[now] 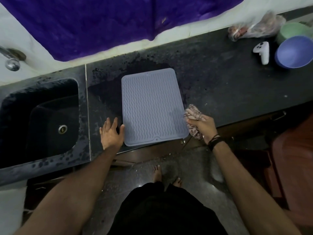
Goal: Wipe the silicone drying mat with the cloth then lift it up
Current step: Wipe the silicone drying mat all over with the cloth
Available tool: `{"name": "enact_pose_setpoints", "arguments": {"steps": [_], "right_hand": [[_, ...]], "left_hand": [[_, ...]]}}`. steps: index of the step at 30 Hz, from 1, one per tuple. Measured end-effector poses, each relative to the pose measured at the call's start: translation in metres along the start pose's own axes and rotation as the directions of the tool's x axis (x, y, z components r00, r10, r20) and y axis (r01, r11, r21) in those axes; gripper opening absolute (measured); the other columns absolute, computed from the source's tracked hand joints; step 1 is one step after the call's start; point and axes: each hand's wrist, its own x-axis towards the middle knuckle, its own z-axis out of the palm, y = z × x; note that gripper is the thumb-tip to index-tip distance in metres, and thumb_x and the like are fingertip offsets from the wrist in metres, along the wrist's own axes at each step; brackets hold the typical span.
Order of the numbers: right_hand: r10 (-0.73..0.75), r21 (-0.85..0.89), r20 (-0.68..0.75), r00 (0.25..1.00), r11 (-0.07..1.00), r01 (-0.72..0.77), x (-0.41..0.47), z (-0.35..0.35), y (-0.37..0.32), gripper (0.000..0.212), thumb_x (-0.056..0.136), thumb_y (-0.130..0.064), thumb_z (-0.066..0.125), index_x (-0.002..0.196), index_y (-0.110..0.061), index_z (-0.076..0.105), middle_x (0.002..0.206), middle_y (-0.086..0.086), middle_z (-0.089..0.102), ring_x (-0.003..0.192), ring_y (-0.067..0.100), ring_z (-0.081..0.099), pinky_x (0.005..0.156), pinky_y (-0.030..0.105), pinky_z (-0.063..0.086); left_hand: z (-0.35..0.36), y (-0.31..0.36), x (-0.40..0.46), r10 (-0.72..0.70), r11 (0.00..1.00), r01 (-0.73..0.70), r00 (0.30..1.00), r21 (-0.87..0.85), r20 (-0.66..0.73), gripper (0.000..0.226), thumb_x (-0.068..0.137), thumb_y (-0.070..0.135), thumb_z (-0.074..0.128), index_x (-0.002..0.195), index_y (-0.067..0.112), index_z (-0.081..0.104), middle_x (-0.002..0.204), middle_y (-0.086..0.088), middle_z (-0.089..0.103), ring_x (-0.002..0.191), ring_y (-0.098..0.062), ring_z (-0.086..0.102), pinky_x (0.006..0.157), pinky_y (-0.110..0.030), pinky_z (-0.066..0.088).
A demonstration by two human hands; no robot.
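A grey-blue drying mat [153, 107] with wavy ridges is laid flat on a dark speckled table [220, 78], seen from above. Its near edge lies right at the front edge of the table, above the floor [189, 167], where two bare feet are seen. Open tabletop is left behind the mat up to the white wall, and a wide bare stretch is left to its right. To its left, a narrow strip of table separates it from a dark sink [45, 119].

The left hand [111, 133] is laid flat on the table beside the mat's near left corner, fingers spread, with the thumb touching the mat's left edge. The right hand [202, 126] is curled around a bunched, patterned cloth [193, 118], which is held against the mat's right edge near the front right corner. Dark bands are worn on the right wrist.

Far to the right, well apart from the mat, a white controller [262, 50], a blue bowl [293, 51], a green bowl [294, 31] and a clear plastic bag [254, 27] are gathered. A purple cloth [101, 22] is hung on the wall behind, and a metal tap [11, 59] is seen above the sink.
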Motion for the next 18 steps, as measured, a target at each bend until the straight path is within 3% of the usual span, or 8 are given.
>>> {"name": "enact_pose_setpoints", "arguments": {"steps": [2, 4, 5, 8, 11, 15, 18], "right_hand": [[-0.147, -0.355, 0.035, 0.988, 0.923, 0.15, -0.001, 0.031, 0.01, 0.027, 0.073, -0.021, 0.082, 0.098, -0.018, 0.077, 0.096, -0.01, 0.075, 0.088, 0.007, 0.071, 0.075, 0.021, 0.056], [-0.345, -0.659, 0.184, 0.92, 0.651, 0.376, -0.003, 0.069, 0.019, 0.014, 0.075, -0.025, 0.076, 0.087, -0.019, 0.076, 0.084, -0.006, 0.075, 0.077, 0.011, 0.07, 0.064, 0.016, 0.049], [-0.387, -0.712, 0.275, 0.88, 0.533, 0.457, -0.004, 0.088, 0.022, 0.013, 0.076, -0.02, 0.072, 0.088, -0.019, 0.074, 0.085, -0.001, 0.074, 0.079, 0.016, 0.069, 0.065, 0.018, 0.048], [-0.286, -0.76, 0.464, 0.838, 0.358, 0.543, -0.011, 0.121, 0.034, 0.028, 0.079, -0.008, 0.065, 0.104, -0.016, 0.072, 0.104, 0.005, 0.071, 0.097, 0.024, 0.065, 0.081, 0.028, 0.052], [-0.167, -0.779, 0.569, 0.806, 0.205, 0.592, -0.02, 0.112, 0.043, 0.039, 0.081, -0.009, 0.065, 0.118, -0.019, 0.066, 0.119, 0.005, 0.064, 0.114, 0.026, 0.051, 0.098, 0.034, 0.046], [-0.143, -0.768, 0.603, 0.785, 0.162, 0.619, -0.031, 0.094, 0.046, 0.045, 0.078, -0.002, 0.059, 0.119, -0.019, 0.066, 0.12, 0.007, 0.065, 0.118, 0.028, 0.047, 0.096, 0.039, 0.049], [-0.205, -0.716, 0.644, 0.737, 0.176, 0.675, -0.034, 0.127, 0.041, 0.043, 0.079, -0.004, 0.063, 0.12, -0.017, 0.066, 0.121, 0.006, 0.066, 0.117, 0.026, 0.047, 0.097, 0.034, 0.046]], "left_hand": [[0.005, 0.003, -0.004, -0.041, 0.998, 0.038, 0.996, 0.042, 0.073, 0.065, 0.103, 0.046, 0.049, 0.159, 0.02, 0.03, 0.168, -0.015, 0.014, 0.155, -0.032, 0.011, 0.125, -0.052, 0.005], [0.008, 0.007, -0.007, -0.146, 0.988, 0.138, 0.976, 0.065, 0.161, 0.074, 0.101, 0.048, 0.053, 0.162, 0.025, 0.019, 0.17, -0.013, 0.003, 0.156, -0.03, 0.0, 0.125, -0.054, 0.001], [0.008, 0.009, -0.008, -0.203, 0.979, 0.195, 0.96, 0.059, 0.192, 0.078, 0.099, 0.05, 0.054, 0.163, 0.026, 0.014, 0.17, -0.013, -0.002, 0.156, -0.03, -0.004, 0.124, -0.056, 0.0], [0.0, 0.012, -0.008, -0.278, 0.96, 0.268, 0.936, 0.078, 0.215, 0.092, 0.095, 0.056, 0.059, 0.163, 0.028, 0.004, 0.169, -0.013, -0.01, 0.156, -0.029, -0.012, 0.124, -0.057, -0.002], [-0.011, 0.011, -0.002, -0.336, 0.941, 0.32, 0.916, 0.107, 0.218, 0.108, 0.086, 0.064, 0.066, 0.163, 0.029, -0.002, 0.168, -0.014, -0.015, 0.155, -0.03, -0.015, 0.124, -0.057, -0.005], [-0.017, 0.005, -0.002, -0.428, 0.904, 0.418, 0.875, 0.094, 0.228, 0.126, 0.074, 0.074, 0.071, 0.162, 0.028, -0.006, 0.167, -0.015, -0.018, 0.155, -0.031, -0.018, 0.123, -0.057, -0.007], [-0.016, 0.005, -0.005, -0.444, 0.896, 0.435, 0.869, 0.089, 0.218, 0.13, 0.071, 0.078, 0.07, 0.162, 0.026, -0.006, 0.167, -0.016, -0.018, 0.154, -0.031, -0.018, 0.123, -0.058, -0.006]]}}
